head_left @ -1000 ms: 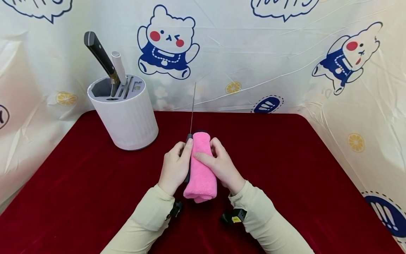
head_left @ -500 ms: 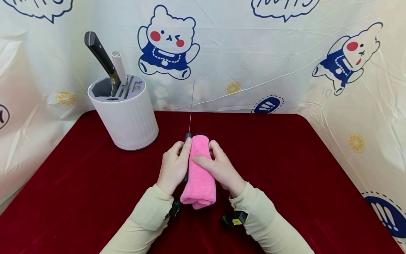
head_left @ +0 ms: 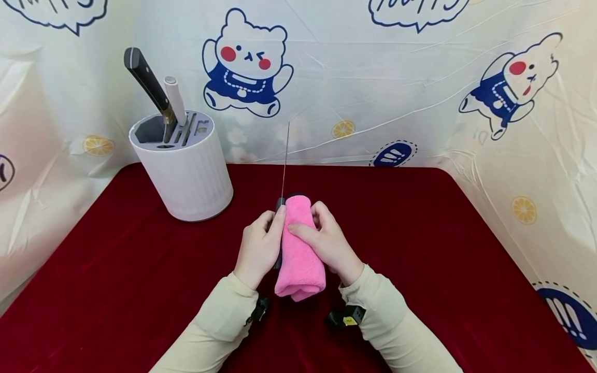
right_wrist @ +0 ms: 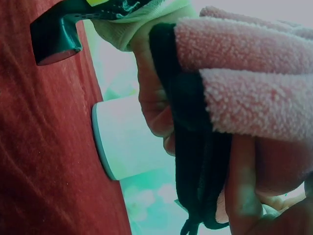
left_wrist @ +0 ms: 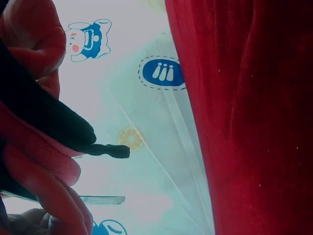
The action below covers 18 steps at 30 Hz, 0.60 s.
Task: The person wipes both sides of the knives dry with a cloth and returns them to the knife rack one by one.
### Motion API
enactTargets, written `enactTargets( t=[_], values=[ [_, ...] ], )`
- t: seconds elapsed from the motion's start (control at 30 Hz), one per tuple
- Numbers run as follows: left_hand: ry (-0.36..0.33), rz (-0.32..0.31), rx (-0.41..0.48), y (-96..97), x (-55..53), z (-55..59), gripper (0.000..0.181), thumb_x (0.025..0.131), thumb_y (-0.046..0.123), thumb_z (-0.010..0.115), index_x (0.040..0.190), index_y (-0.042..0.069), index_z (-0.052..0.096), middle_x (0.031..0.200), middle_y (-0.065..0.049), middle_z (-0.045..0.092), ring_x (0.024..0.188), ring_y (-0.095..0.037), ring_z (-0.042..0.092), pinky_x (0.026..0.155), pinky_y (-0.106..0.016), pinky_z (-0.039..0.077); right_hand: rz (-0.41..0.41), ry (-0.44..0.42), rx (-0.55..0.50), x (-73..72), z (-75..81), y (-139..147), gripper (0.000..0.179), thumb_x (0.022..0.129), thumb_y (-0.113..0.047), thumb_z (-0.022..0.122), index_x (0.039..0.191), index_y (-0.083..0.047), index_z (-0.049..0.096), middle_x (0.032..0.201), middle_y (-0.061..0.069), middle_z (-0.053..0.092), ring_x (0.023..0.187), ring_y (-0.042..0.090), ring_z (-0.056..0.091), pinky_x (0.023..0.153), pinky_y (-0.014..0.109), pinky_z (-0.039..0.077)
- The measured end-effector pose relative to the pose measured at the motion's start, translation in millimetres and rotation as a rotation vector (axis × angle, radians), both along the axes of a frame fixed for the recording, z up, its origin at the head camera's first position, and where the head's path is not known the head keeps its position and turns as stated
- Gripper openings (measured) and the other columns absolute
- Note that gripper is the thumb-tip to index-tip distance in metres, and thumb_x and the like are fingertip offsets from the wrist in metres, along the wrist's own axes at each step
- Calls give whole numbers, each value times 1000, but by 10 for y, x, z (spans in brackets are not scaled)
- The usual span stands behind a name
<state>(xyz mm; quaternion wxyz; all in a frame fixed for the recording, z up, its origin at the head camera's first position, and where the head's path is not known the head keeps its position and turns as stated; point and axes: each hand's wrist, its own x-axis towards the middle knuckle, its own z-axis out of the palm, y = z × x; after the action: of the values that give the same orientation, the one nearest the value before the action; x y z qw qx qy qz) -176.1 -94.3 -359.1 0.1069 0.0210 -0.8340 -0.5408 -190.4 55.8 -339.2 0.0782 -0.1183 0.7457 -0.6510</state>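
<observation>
In the head view my left hand [head_left: 258, 248] grips the dark handle [head_left: 280, 203] of a knife, whose thin blade [head_left: 285, 160] points up and away, seen edge-on. Against the right side of the handle lies a folded pink fleecy cloth [head_left: 300, 259]. My right hand [head_left: 333, 243] holds that cloth, thumb across its top. A black edging [left_wrist: 54, 115] with a short loop end runs along the cloth in the left wrist view, and the blade tip [left_wrist: 105, 200] shows below it. The right wrist view has the pink folds [right_wrist: 249, 46] close up; most of the handle is hidden.
A white knife block [head_left: 186, 178] stands at the back left, holding a black-handled knife [head_left: 148, 82] and a white-handled tool [head_left: 175, 99]. Dark red cloth [head_left: 420, 248] covers the table. A printed curtain [head_left: 326, 62] hangs behind. Cameras [head_left: 350, 315] sit on both wrists.
The cloth slid toward me half a second ago and is now slightly farther away and to the right. Both hands and the knife shifted a little right. Both grips stay the same.
</observation>
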Motion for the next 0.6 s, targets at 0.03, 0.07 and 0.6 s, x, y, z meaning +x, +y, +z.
enactTargets(
  t=[0.03,0.07,0.6],
  values=[
    [-2,0,0,4,3,-3,49,102,53,43,81,11,60,61,0,50,59,-13,50,51,-28,42,-1,1,0,-6,-3,3,25,87,-14,65,93,-4,43,86,7,55,66,13,61,61,28,51],
    [-2,-1,0,7,4,-6,49,102,53,43,81,11,59,61,0,49,58,-14,50,51,-28,41,-3,2,0,-11,-5,7,25,87,-13,65,93,-4,44,86,7,54,66,14,61,61,28,51],
    [-7,-40,-22,102,48,-9,44,101,52,47,83,15,63,65,-1,57,62,-15,53,55,-30,44,-92,11,-54,-129,-28,80,25,87,-11,66,93,-4,43,83,7,58,65,13,63,61,27,52]
  ],
)
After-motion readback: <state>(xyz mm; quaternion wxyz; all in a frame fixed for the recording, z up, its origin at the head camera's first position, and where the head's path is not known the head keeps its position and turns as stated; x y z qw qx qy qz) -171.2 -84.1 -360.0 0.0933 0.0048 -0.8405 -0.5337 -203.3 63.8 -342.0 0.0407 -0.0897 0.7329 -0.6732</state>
